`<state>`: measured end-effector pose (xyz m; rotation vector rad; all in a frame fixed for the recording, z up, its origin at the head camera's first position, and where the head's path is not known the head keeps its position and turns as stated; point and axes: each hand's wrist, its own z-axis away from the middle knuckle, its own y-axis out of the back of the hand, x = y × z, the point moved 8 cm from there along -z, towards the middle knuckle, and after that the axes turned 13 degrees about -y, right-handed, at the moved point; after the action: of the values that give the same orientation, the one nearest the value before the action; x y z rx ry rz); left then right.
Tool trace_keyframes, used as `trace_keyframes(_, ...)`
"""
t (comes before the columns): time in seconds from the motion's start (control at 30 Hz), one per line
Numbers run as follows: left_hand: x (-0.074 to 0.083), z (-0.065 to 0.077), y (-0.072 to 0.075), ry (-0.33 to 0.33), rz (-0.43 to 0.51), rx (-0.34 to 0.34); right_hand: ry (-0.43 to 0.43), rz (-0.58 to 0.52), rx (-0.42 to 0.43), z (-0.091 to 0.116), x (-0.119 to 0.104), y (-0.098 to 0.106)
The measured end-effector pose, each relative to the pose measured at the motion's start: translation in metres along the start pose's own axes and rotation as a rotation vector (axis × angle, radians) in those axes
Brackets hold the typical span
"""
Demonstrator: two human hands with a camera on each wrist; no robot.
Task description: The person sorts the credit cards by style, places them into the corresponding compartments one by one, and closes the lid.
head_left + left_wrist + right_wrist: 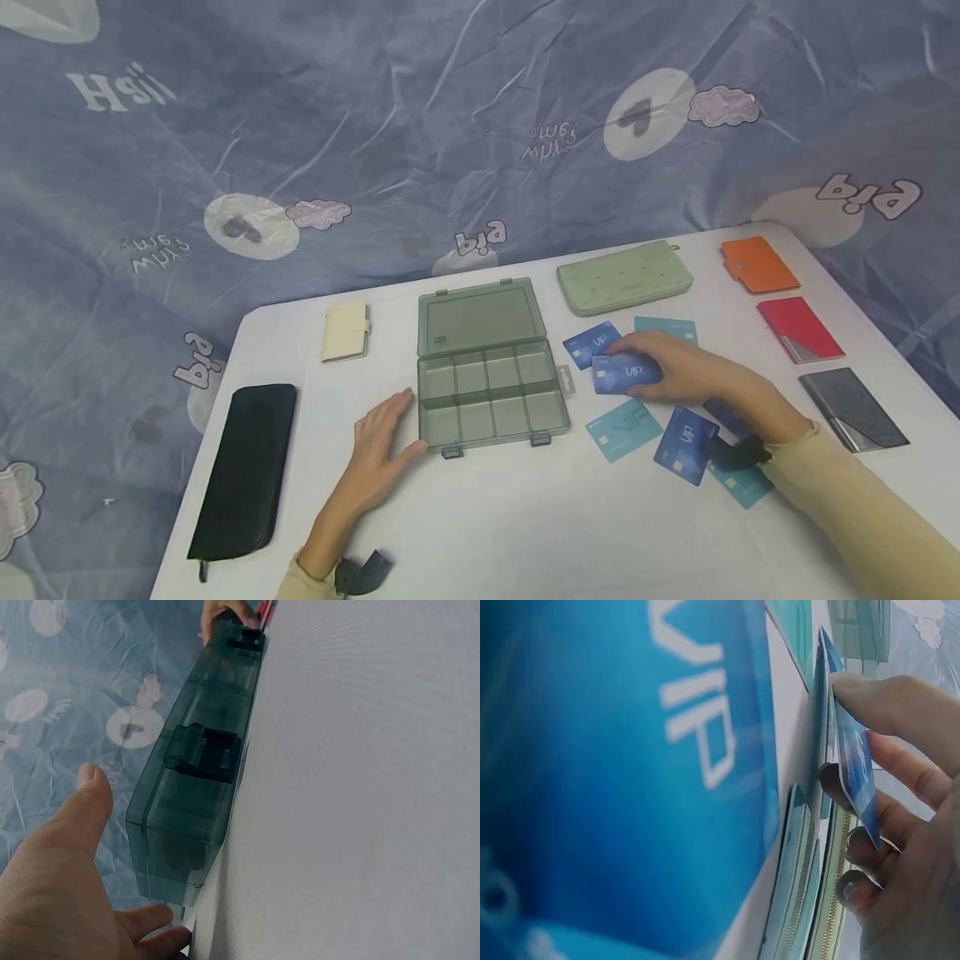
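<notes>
Between thumb and fingers my right hand (671, 362) pinches a dark blue VIP card (626, 374). In the right wrist view the pinched card (851, 750) stands tilted on edge. Around that hand lie another blue card (590, 344), a teal card (624, 429) and several more, partly under the wrist. My left hand (382, 454) rests at the left side of a see-through grey-green divided box (492, 398), thumb by its near corner and fingers extended. The box's lid (483, 317) is folded back, and its compartments show no contents.
A green zip wallet (626, 279) lies behind the cards. Orange (761, 265), red (801, 329) and black (855, 410) card holders line the right side. At left are a cream card holder (346, 332) and a long black zip case (246, 471). A printed blue cloth (375, 150) hangs behind.
</notes>
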<state>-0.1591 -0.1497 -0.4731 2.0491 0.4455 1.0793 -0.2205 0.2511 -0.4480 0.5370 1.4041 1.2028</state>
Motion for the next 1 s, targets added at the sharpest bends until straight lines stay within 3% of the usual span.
trace_keyframes(0.37,-0.001,0.002,0.001,0.005,-0.002,0.004,-0.040,-0.024,-0.012,0.002,0.000,-0.001)
trace_keyframes(0.53,0.000,0.001,0.000,-0.012,0.009,0.001,-0.081,-0.044,0.033,0.001,-0.003,0.007)
trace_keyframes(0.77,0.001,0.000,-0.001,-0.003,0.011,-0.006,0.051,-0.062,0.147,-0.013,-0.055,0.028)
trace_keyframes(1.0,0.002,0.000,0.001,-0.010,-0.003,0.001,0.261,-0.084,0.166,-0.042,-0.111,0.018)
